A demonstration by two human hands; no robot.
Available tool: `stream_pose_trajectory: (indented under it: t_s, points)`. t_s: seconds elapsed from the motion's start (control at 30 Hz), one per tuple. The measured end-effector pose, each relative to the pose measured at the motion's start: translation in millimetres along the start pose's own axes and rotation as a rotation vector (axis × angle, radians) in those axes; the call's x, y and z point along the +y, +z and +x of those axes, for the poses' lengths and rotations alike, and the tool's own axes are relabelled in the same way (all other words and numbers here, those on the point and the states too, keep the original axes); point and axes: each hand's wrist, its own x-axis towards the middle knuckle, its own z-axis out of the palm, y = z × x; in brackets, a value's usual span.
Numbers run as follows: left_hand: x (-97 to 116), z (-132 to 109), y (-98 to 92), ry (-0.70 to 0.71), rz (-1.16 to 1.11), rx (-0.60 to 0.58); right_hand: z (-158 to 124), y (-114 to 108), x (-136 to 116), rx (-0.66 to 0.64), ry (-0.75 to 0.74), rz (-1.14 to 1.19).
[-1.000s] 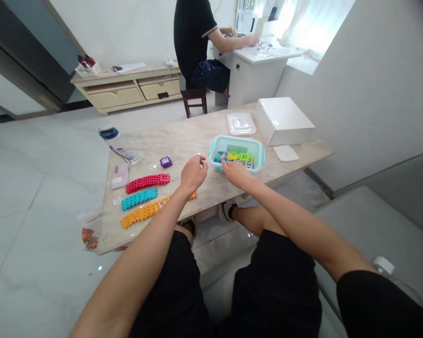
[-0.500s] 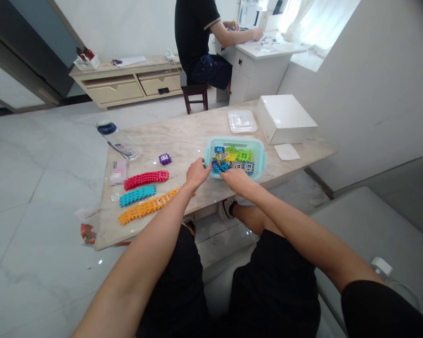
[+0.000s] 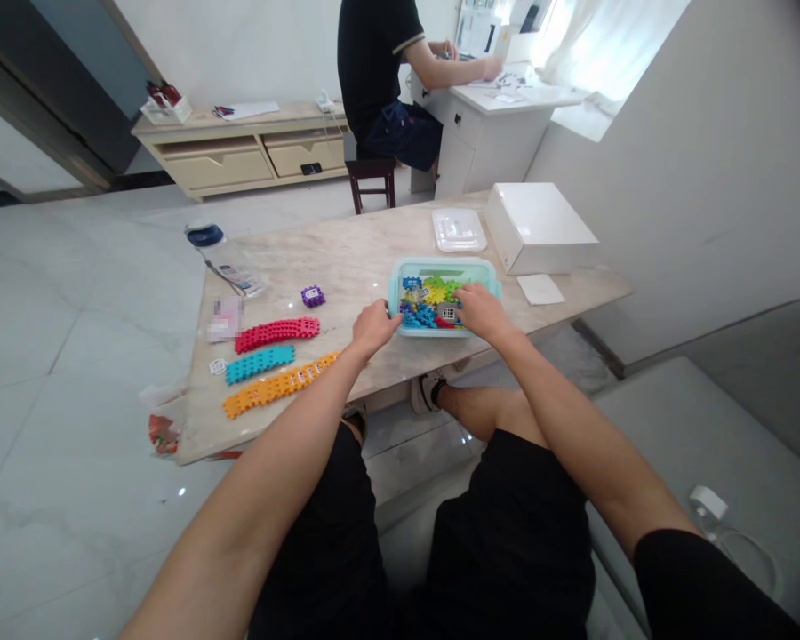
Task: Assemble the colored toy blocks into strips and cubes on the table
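Note:
A pale turquoise plastic bin (image 3: 444, 332) holds interlocking plastic blocks (image 3: 433, 296) in blue, yellow, green, grey and red. My left hand (image 3: 376, 327) grips the bin's left rim, thumb over the edge. Inside the bin's right part, my right hand (image 3: 483, 311) lies over the blocks, its fingers and thumb apart and touching them. Joined blocks form three strips on the table to the left: a red strip (image 3: 277, 334), a teal strip (image 3: 260, 364) and an orange strip (image 3: 273, 388). A purple block (image 3: 313, 297) sits alone behind them.
On the marble-look table (image 3: 347, 258) are a water bottle (image 3: 225, 262), a clear plastic lid (image 3: 460, 230), a white box (image 3: 540, 227) and a white paper (image 3: 540, 289). A small white piece (image 3: 218, 366) lies beside the strips. Another person (image 3: 380, 80) sits at a white desk beyond.
My right hand has moved from the bin's front edge up and right, onto the blocks inside. The blocks at the right have shifted and some red shows. My left hand keeps its place.

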Motion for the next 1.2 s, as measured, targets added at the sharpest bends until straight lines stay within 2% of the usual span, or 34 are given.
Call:
stream_pose_trajectory:
  t_s: [0.2, 0.43, 0.7, 1.2]
  points:
    - [1, -2, -1.0, 0.003, 0.005, -0.004, 11, 12, -6, -0.050, -0.062, -0.048]
    - [1, -3, -1.0, 0.015, 0.010, 0.003, 18, 19, 1, -0.077, -0.088, -0.080]
    - [-2, -2, -2.2, 0.037, 0.001, -0.002, 18, 19, 3, -0.040, -0.159, -0.126]
    - [-3, -4, -0.4, 0.039, 0.013, 0.005, 21, 20, 9, -0.015, -0.147, -0.094]
